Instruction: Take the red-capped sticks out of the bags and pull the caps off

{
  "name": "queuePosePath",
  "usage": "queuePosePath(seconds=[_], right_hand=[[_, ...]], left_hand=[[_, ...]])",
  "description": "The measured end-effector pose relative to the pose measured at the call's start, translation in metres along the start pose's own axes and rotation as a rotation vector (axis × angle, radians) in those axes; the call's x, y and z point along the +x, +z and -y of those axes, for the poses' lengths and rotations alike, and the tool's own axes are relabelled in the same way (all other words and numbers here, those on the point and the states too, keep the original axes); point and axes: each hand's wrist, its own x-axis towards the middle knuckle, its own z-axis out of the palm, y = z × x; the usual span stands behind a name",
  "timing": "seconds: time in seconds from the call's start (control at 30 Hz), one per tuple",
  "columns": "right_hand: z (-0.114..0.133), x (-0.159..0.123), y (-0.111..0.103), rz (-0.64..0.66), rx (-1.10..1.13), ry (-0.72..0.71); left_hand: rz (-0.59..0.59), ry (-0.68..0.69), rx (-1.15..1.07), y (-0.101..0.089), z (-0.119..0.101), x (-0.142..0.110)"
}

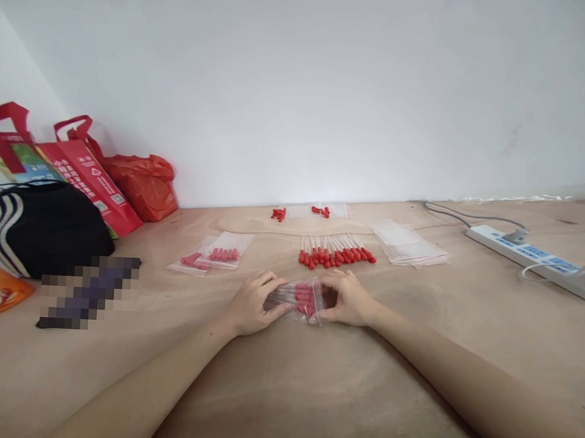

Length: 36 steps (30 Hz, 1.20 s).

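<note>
Bare forearms (166, 383) are stretched over the wooden table (283, 388). Between them, a clear bag (295, 300) of red-tipped sticks (306, 297) is held just above or on the wood: one end is pinched by the left hand (257, 303), the other by the right hand (351, 299), fingers and thumbs parted only by its thickness. Just behind, loose sticks (337, 253) are lined up; flat bags (409, 243) are piled rightward.
</note>
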Motion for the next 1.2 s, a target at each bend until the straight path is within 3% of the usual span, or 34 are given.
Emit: queuePosePath(seconds=[0.37,0.6,0.77,0.93,1.2], right_hand=[[0.013,-0.001,0.003,-0.050,-0.099,-0.024],[0.018,0.002,0.011,-0.061,-0.122,0.138],[0.019,0.003,0.007,-0.062,-0.117,0.109],[0.009,0.002,-0.002,-0.021,0.021,0.143],[-0.027,-0.003,-0.014,0.105,0.461,0.275]], left_hand=[[-0.027,0.004,-0.041,0.001,0.000,0.002],[-0.010,0.018,-0.075,0.001,0.001,0.002],[-0.004,0.028,-0.070,0.000,0.002,0.002],[0.006,0.037,-0.057,0.001,0.005,0.002],[0.017,0.015,-0.063,0.001,0.005,0.001]])
